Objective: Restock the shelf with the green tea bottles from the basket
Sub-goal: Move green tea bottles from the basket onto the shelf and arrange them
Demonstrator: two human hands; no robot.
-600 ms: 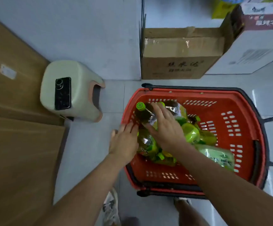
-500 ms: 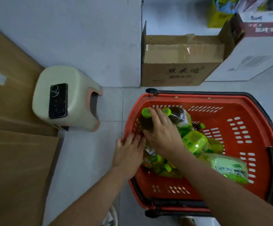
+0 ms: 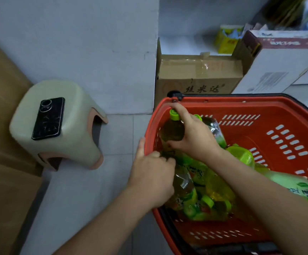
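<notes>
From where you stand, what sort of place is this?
Probably a small shop or its stockroom: a red shopping basket holds many green tea bottles, and cardboard cartons stand behind it.

- View: head, a single wide-angle camera worn on the person's head.
- Direction: faced forward and steeply down at the floor [image 3: 116, 137]; straight edges are bowed toward the frame borders.
- Nearness: close. Both forearms are seen entering from the bottom edge, the left hand [image 3: 153, 177] and right hand [image 3: 193, 137] large at mid-frame.
- Centre: taken up by the green tea bottle [image 3: 171, 131] and the near-left corner of the basket [image 3: 241, 103].
- Margins: stool [image 3: 75, 126] at left, cardboard box [image 3: 199, 74] at top; the basket is cut off at right and bottom.
</notes>
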